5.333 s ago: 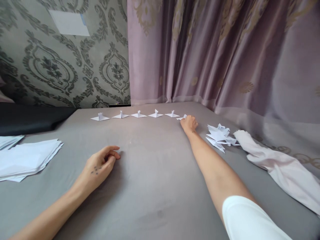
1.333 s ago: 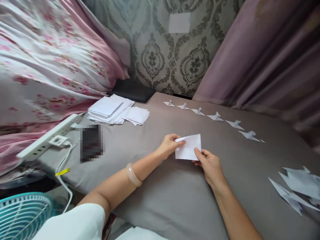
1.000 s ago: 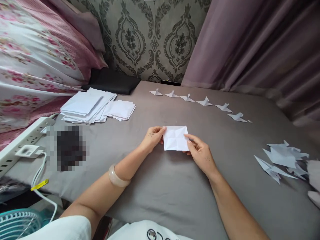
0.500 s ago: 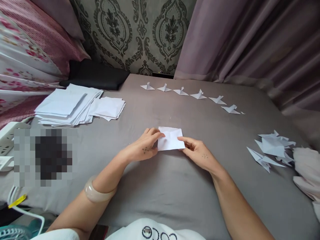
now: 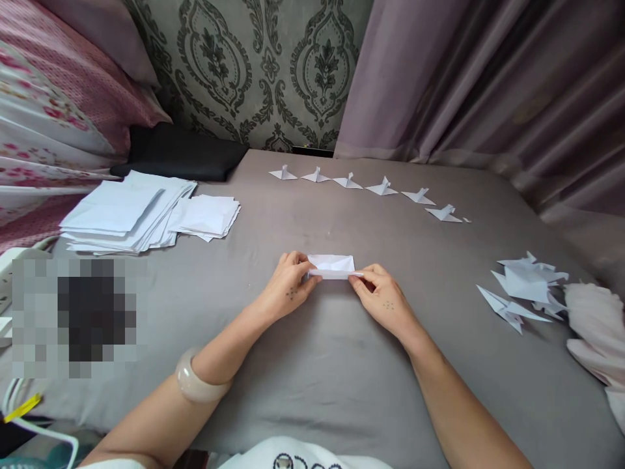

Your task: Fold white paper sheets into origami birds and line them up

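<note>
Pinching opposite ends of a part-folded white sheet [image 5: 333,266], the left hand [image 5: 291,283] and right hand [image 5: 383,296] hold it between them; uneven pressure from either could skew the crease (the row of folded paper shapes [image 5: 347,183] lies well beyond both).

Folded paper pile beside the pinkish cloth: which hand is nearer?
Right. The right hand holds one end of the sheet, left of the pile; the left hand holds the other end, farther left.

White sheet [image 5: 333,262], open 0.5 seconds ago, now with its near side upturned.
</note>
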{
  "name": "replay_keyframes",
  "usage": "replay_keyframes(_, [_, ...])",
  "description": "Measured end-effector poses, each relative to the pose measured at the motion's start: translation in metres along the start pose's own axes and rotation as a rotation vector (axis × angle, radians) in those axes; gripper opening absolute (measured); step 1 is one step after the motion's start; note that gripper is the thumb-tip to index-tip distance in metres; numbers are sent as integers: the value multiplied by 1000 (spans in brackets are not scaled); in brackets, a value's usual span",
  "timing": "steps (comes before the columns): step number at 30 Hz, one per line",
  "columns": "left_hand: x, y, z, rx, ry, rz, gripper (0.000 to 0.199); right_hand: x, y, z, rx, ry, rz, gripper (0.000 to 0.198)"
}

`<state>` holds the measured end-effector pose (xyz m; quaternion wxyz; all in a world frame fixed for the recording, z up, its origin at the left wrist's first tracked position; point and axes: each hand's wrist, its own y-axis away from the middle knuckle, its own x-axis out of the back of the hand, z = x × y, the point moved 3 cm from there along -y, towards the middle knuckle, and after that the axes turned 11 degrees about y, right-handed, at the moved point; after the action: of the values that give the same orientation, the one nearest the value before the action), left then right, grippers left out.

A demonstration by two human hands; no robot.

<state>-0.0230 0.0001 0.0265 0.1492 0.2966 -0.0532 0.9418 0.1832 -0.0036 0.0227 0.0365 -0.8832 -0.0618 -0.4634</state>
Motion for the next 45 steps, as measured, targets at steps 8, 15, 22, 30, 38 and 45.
replay_keyframes(8, [-12,-1,-7,36,-43,272,32,-11,-8,0,-12,170,187,28])
replay_keyframes(15, [-14,-1,-14,24,-138,335,25,-14,-12,0,-64,263,230,26])
replay_keyframes(22, [-12,-1,-12,29,-268,277,25,-13,-13,2,-98,235,181,26])
replay_keyframes(30, [-9,-1,-1,87,-340,193,21,-10,-14,13,-51,132,165,24])
replay_keyframes(38, [-20,0,7,-358,-367,-153,41,-14,-8,-11,349,304,121,38])
replay_keyframes(45, [-17,4,-4,-227,-343,-104,52,-11,-6,-4,339,325,95,47])
